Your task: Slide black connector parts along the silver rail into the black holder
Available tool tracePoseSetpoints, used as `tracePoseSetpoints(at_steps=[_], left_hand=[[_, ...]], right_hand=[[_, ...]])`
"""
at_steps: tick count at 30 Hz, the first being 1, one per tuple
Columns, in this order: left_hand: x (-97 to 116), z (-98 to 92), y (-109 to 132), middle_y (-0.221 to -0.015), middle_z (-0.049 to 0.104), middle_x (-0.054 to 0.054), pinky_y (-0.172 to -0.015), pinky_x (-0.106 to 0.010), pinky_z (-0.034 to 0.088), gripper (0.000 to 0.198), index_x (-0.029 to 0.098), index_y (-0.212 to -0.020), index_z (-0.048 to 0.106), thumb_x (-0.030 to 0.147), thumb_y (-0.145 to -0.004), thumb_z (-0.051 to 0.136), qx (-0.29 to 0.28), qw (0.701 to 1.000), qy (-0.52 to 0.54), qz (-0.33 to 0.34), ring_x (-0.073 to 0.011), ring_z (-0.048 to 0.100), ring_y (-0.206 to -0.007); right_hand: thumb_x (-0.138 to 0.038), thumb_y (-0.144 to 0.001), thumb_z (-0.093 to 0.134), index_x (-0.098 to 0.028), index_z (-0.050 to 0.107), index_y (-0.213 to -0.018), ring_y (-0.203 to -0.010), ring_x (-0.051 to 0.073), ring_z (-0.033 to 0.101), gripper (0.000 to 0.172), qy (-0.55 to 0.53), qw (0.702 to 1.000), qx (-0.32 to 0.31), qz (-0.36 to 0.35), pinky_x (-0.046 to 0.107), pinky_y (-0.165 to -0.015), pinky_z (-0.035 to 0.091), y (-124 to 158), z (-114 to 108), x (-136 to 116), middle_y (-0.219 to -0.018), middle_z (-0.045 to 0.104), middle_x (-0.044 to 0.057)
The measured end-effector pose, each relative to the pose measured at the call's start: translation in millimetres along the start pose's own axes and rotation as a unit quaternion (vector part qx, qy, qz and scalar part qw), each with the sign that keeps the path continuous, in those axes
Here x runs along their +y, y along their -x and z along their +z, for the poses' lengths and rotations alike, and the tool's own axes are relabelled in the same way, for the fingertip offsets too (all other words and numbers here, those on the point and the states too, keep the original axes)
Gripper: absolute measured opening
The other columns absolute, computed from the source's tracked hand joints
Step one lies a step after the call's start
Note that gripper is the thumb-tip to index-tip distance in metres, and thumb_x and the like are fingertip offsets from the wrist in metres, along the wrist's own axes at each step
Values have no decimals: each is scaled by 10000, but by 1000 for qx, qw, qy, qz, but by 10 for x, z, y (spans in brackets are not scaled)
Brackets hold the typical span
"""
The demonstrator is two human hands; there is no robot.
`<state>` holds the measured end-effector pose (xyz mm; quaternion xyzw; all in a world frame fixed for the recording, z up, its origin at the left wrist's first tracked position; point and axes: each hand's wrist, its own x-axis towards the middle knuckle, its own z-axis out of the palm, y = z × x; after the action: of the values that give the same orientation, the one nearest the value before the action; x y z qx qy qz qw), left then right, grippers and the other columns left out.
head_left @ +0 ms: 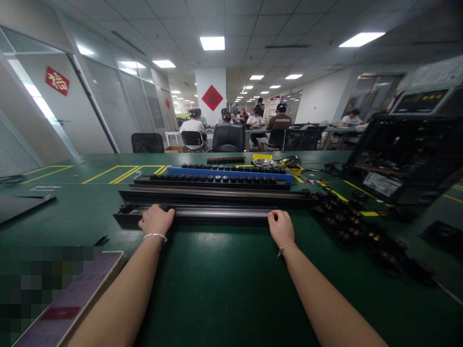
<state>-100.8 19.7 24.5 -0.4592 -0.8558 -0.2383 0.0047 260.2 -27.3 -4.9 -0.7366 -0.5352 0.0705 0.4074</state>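
Observation:
A long black metal rail (220,214) with a shiny inner groove lies crosswise on the green table in front of me. My left hand (156,220) is over its left part with the fingers curled down; a small dark part (166,207) shows by the fingertips, and what they grip is mostly hidden. At the rail's right end, my right hand (281,226) pinches the edge between thumb and fingers. A small black part (125,208) sits in the groove at the far left end. Just behind lies a second black rail (217,194), parallel to the first.
Farther back, a blue strip (231,172) stands among rows of small black parts. Many dark parts (347,219) are heaped at right, near a large black open case (390,154). A phone-like purple screen (79,294) lies front left. People sit at tables beyond.

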Motion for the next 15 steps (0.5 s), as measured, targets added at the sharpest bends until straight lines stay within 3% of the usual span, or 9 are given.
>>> tracePoseSetpoints(at_steps=[4,15], left_hand=[[7,0,71,-1108,585,-169,-884,-495,357,499,159,-1054,542,488,-691,448,23,1000,18,2,-346,476,-1091],[-11,-15,65,-1119,578,-162,-894,-498,351,496,167,-1072,536,486,-698,472,8,1000,28,5,-346,462,-1112]], right_hand=[[-369,-805,368,-175,589,-833,-838,176,533,295,-4,1000,-6,-1,288,-722,402,-7,26,-13,-955,556,80],[-373,-808,363,-189,591,-816,-843,180,527,294,-4,1000,0,-16,296,-741,400,10,33,3,-929,554,75]])
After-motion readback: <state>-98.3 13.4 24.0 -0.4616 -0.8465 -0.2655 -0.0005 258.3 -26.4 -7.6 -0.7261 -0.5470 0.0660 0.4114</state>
